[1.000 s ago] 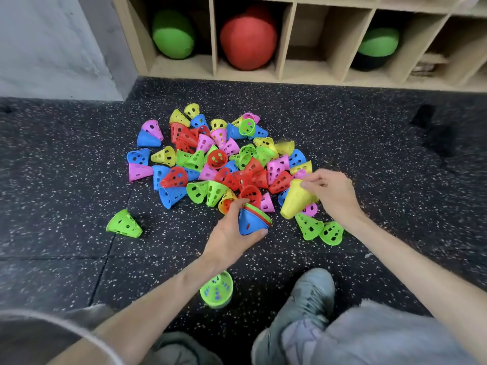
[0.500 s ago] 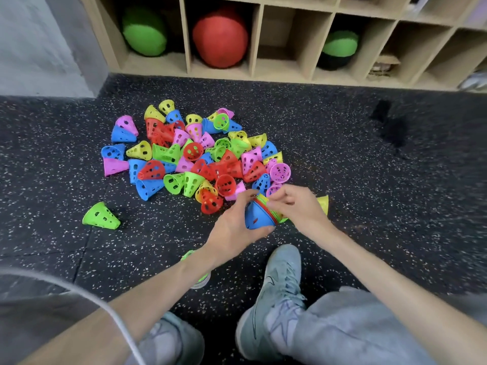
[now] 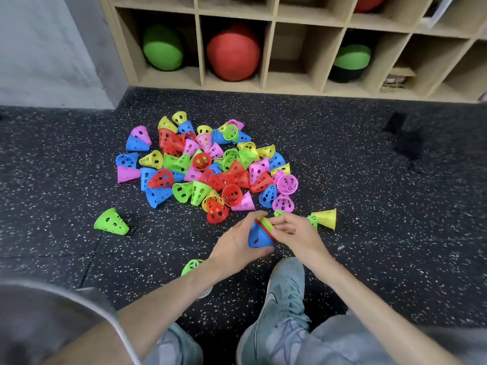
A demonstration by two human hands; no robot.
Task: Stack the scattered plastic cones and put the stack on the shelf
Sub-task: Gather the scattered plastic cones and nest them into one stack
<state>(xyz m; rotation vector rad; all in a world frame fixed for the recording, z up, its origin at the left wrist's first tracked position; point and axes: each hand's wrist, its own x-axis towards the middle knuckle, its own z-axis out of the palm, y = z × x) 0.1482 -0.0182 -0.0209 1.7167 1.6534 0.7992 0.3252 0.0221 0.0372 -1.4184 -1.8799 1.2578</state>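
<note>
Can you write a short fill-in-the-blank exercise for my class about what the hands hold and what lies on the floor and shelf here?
1. The left hand grips a small stack whose outermost cone is ____.
2. The lone cone lying apart, left of the pile, is ____.
3. The red ball sits in a compartment of the ____.
4. The yellow cone lies on the floor just beyond the ____ hand.

Missing words: blue; green; shelf; right

Right hand: no longer carrying the yellow perforated plastic cone, now lying on the floor; fingers now meeting the blue-bottomed nested cone stack in the left hand.
</note>
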